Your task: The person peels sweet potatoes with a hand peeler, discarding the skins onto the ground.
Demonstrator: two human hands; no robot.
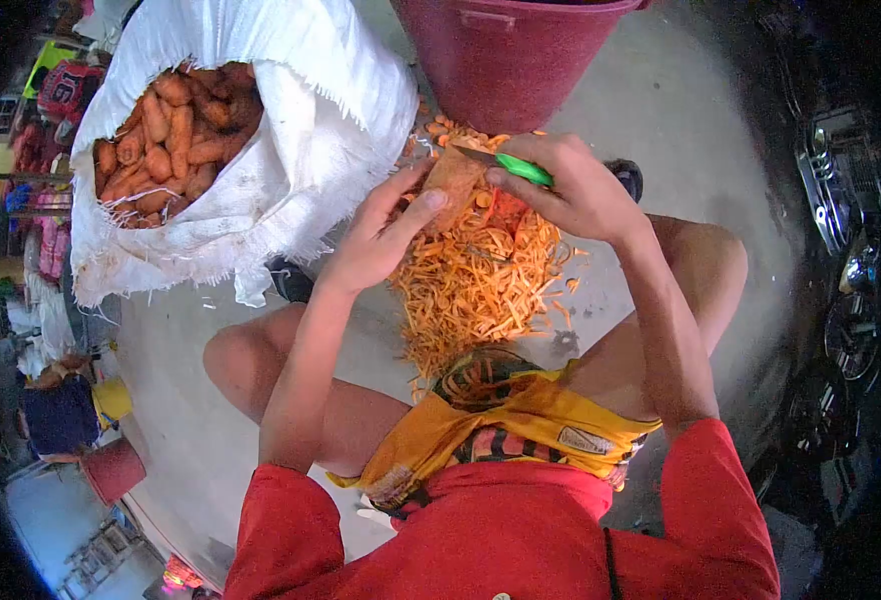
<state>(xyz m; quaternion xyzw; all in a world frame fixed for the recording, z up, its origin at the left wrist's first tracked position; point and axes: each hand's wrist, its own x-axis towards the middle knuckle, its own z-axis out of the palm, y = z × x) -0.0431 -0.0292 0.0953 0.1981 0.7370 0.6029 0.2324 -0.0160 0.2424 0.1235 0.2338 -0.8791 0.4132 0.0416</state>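
Note:
My left hand (386,225) is wrapped round an orange-brown carrot (456,180), its thumb on top. In my right hand (571,185) is a knife with a green handle (525,169), its dark blade (476,155) pointing left against the carrot's upper end. Below both hands a heap of orange peelings (471,290) lies on the floor between my legs. Round orange slices (446,128) lie beyond the hands, near the bin's base.
At the upper left a white woven sack (306,150) gapes open, full of carrots (176,135). A dark red bin (521,60) stands just beyond my hands. Metal pans (826,185) line the right side. A red container (113,470) sits at the lower left.

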